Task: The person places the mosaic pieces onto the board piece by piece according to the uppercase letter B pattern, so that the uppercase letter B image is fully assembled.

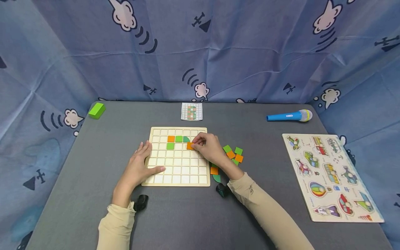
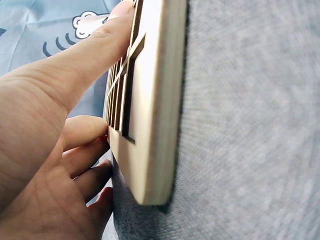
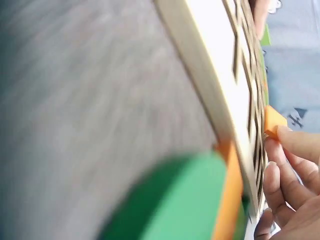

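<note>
A pale wooden grid board [image 1: 176, 183] lies on the table. My left hand [image 1: 137, 166] rests along its left edge, the thumb [image 2: 95, 50] stretched over the grid and the other fingers at the side. Between thumb and fingertips, my right hand [image 1: 210, 149] pinches an orange square tile [image 3: 272, 121], tilted over the upper right of the grid. In the head view, an orange tile [image 1: 171, 139], a green tile [image 1: 178, 139] and a dark green quarter-round tile [image 1: 186, 139] sit in one row, with another green tile [image 1: 170, 146] below.
Loose orange and green tiles [image 1: 239, 158] lie right of the board, some hidden under my right forearm. A pattern card [image 1: 192, 111] lies behind the board. A green block [image 1: 97, 110] is back left; a blue toy microphone [image 1: 285, 117] and picture puzzle board [image 1: 318, 166] are on the right.
</note>
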`<state>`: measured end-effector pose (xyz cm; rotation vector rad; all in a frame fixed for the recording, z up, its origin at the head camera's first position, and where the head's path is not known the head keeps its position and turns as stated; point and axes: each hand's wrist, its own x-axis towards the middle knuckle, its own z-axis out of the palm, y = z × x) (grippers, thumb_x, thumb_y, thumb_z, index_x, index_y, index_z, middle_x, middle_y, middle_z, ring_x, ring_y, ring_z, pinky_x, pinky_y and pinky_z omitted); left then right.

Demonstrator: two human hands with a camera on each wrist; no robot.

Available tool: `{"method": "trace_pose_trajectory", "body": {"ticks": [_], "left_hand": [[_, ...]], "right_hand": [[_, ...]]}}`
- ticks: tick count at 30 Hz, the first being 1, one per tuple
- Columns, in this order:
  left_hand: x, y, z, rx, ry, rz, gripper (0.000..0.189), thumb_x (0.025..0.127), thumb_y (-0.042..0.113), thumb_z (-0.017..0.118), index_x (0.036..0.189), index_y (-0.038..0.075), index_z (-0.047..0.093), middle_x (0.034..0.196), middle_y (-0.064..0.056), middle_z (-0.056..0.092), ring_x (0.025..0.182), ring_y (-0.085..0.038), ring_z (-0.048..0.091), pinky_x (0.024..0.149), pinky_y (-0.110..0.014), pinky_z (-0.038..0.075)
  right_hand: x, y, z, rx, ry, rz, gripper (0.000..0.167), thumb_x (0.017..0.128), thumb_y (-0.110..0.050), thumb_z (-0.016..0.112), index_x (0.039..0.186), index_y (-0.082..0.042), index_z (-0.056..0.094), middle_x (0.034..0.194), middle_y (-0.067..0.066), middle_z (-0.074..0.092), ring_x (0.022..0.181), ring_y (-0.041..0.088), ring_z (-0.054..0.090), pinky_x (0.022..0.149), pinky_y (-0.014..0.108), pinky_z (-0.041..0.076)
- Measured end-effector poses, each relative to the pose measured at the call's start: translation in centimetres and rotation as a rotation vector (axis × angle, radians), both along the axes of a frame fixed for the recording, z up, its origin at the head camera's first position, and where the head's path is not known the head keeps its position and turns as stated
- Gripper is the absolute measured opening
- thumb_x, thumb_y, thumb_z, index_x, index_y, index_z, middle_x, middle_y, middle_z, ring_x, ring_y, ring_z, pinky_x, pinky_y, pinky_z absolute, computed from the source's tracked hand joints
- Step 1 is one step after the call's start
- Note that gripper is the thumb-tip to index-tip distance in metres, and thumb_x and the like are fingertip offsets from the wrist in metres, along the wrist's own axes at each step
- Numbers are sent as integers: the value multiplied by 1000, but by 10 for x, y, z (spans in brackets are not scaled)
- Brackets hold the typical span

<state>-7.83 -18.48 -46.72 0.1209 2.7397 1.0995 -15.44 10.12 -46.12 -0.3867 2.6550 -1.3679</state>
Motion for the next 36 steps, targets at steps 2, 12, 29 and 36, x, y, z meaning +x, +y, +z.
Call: {"method": "trace_pose_trajectory", "body": {"ticks": [2, 12, 29, 36], "left_hand": [[0, 0, 0, 3, -5, -1, 111, 85, 41, 90, 165, -4, 27, 177, -20, 18, 165, -43, 10, 130, -68, 17], [0, -1, 1, 6, -12, 1, 112, 85, 40, 90, 165, -3, 26, 177, -20, 17, 165, -43, 9, 130, -68, 17], [0, 0, 0, 13, -7, -2, 112, 85, 40, 90, 165, -4, 26, 177, -20, 17, 165, -44, 9, 130, -68, 16], [0, 1, -1, 12, -5, -8, 112, 85, 39, 90, 164, -5, 26, 177, -21, 16, 165, -44, 9, 131, -67, 14]], "right_hand": [[-2, -7, -1, 9, -12, 2, 4, 97, -11, 78, 97, -7, 76, 90, 7, 76, 77, 14, 67, 71, 25, 54], [-7, -20, 4, 112, -1, -8, 6, 93, -15, 83, 89, -12, 81, 81, 3, 75, 74, 14, 64, 91, 37, 44], [6, 43, 15, 218, -54, 159, 30, 94, -17, 82, 123, -10, 77, 133, 15, 61, 123, 35, 48, 108, 58, 32], [7, 85, 20, 270, -110, 170, 36, 93, -14, 82, 128, -9, 74, 135, 18, 62, 124, 38, 48, 110, 65, 29]]}}
